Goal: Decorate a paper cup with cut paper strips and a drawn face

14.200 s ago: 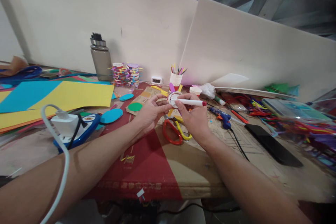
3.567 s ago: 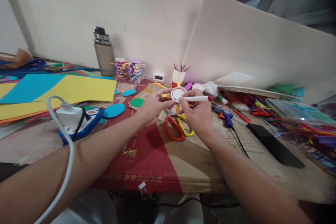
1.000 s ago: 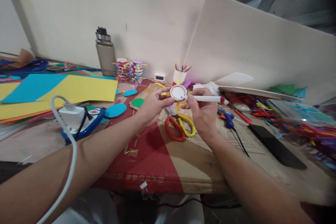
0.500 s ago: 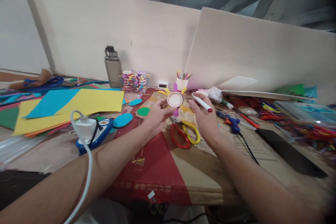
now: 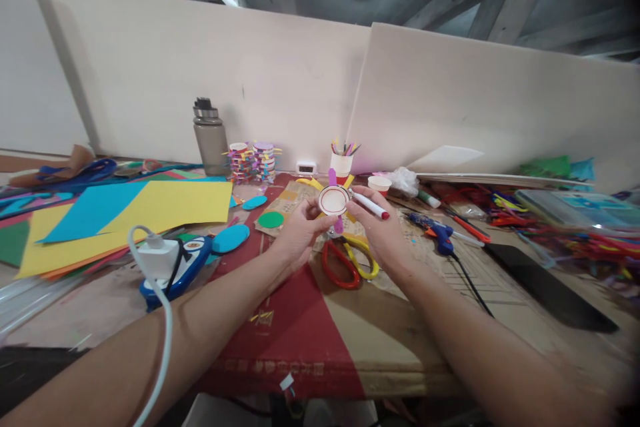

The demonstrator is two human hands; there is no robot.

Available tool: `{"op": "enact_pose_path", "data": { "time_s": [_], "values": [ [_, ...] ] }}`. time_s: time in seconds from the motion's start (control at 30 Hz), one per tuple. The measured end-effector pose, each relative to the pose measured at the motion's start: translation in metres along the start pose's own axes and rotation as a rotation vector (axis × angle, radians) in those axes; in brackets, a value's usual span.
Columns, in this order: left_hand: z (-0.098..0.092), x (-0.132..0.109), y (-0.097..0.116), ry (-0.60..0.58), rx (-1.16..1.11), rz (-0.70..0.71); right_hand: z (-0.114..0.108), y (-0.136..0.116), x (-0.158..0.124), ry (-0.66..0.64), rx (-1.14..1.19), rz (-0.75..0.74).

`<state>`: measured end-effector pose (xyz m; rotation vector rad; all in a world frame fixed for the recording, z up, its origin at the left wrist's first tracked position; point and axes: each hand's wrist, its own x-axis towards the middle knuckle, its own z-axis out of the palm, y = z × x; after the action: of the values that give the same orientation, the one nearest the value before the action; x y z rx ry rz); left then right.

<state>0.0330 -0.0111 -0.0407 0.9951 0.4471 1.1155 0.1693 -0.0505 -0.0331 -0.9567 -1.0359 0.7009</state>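
Observation:
My left hand [image 5: 299, 230] pinches a small round white paper disc [image 5: 334, 200] with a red drawn ring and coloured paper strips sticking out around its edge. It is held up above the table. My right hand [image 5: 381, 233] is closed around a white marker with a red cap [image 5: 370, 205], whose tip end points at the disc's right edge. Red and yellow scissors [image 5: 347, 262] lie on the cardboard just below both hands.
Yellow and blue paper sheets [image 5: 150, 203] lie left, with a white charger and cable [image 5: 159, 258]. A grey bottle [image 5: 211, 139], stacks of finished discs [image 5: 253, 161] and a cup of strips [image 5: 341, 161] stand at the back. A blue glue gun [image 5: 436, 231] and a black phone [image 5: 550, 287] lie right.
My right hand brought the marker back beside the disc after pulling it away. The view tilted up a little. Earlier the marker was drawing the red ring on the disc.

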Motion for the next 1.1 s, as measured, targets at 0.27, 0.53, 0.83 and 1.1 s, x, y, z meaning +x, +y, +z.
{"op": "enact_pose_path", "data": {
  "time_s": [0.27, 0.53, 0.83, 1.1],
  "values": [
    [-0.0028, 0.0023, 0.0095, -0.023, -0.035, -0.015, 0.0004, -0.0005, 0.0036, -0.011, 0.099, 0.086],
    [-0.0077, 0.0044, 0.0077, -0.022, 0.003, -0.036, 0.0009, -0.001, 0.0052, 0.005, 0.15, 0.124],
    [-0.0075, 0.0052, 0.0072, -0.046, -0.024, -0.061, 0.0007, 0.0009, 0.0079, 0.0, 0.151, 0.135],
    [-0.0079, 0.0048, 0.0046, -0.016, -0.024, 0.019, 0.0002, -0.0023, 0.0054, -0.036, 0.149, 0.14]
  ]
}}
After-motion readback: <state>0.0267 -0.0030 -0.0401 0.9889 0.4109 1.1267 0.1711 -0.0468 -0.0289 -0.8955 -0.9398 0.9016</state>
